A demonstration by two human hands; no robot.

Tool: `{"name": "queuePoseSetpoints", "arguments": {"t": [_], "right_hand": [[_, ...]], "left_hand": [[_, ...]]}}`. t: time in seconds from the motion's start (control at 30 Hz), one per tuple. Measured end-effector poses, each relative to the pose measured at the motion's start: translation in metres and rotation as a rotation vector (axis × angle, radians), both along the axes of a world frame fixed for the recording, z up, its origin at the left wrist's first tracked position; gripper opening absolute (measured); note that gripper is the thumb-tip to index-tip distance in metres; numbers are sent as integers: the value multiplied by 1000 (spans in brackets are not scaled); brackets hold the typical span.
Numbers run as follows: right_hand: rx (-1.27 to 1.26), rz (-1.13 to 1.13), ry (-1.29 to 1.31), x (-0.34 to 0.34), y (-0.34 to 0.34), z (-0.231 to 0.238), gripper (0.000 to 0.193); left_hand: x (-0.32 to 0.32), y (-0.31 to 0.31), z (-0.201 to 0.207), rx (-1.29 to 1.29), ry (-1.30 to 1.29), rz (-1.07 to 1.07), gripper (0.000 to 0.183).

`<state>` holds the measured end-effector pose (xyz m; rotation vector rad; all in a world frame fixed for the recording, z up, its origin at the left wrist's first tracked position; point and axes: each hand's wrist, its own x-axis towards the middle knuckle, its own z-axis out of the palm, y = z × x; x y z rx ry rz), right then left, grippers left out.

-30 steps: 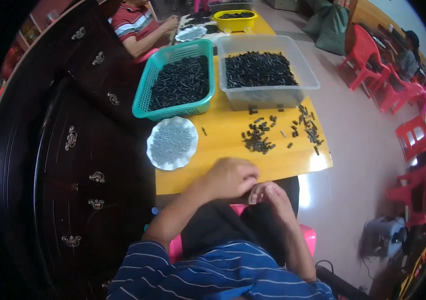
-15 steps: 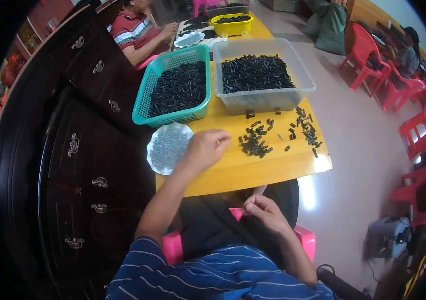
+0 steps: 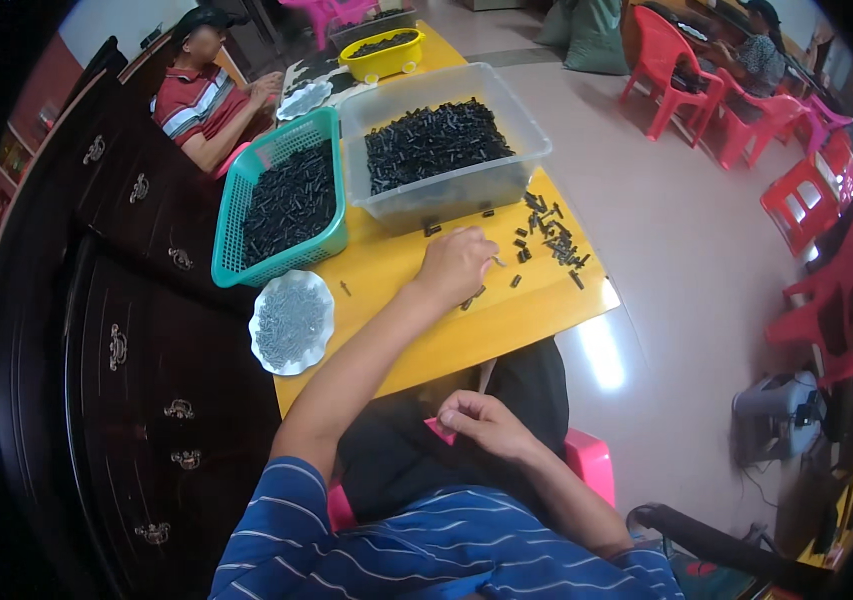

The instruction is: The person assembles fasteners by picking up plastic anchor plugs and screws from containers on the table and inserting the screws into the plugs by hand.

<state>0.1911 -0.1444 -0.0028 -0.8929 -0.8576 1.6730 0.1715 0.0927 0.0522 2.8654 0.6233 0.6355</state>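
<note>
My left hand (image 3: 457, 268) reaches over the yellow table, fingers curled downward onto a cluster of short black tubes (image 3: 475, 299) that it mostly covers. A small greyish piece (image 3: 498, 262) shows at its fingertips; whether they grip it I cannot make out. Above my lap, my right hand (image 3: 487, 424) is closed, thumb against the bent fingers, and whatever it holds is hidden. A white scalloped plate (image 3: 326, 345) heaped with thin silvery pins (image 3: 290, 318) lies left of my left forearm. Farther right on the table, more black tubes (image 3: 559, 243) are scattered near the edge.
A teal basket (image 3: 222, 245) and a clear plastic tub (image 3: 447, 205), both full of black tubes, stand beyond my left hand. One small piece (image 3: 346, 288) lies beside the plate. A yellow tub (image 3: 352, 66) and a seated person (image 3: 202, 105) are farther off. Dark cabinets line the left.
My left hand has moved from beside the plate of pins rightward to the nearer cluster of black tubes. My right hand stays closed above my lap. The view has turned somewhat right.
</note>
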Motion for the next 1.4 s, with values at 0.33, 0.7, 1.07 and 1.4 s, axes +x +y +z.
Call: {"name": "queuePoseSetpoints", "arguments": {"t": [0.33, 0.7, 1.07, 1.4], "right_hand": [[-20, -2, 27, 3, 0, 0, 18], [-69, -134, 57, 7, 0, 3, 19], [-120, -307, 78, 11, 7, 1, 38], [-125, -289, 10, 11, 12, 13, 28]], "left_hand": [[31, 10, -14, -48, 198, -84, 13], [-18, -37, 22, -184, -84, -160, 10], [-111, -120, 10, -275, -84, -80, 10], [-126, -120, 2, -371, -228, -66, 10]]}}
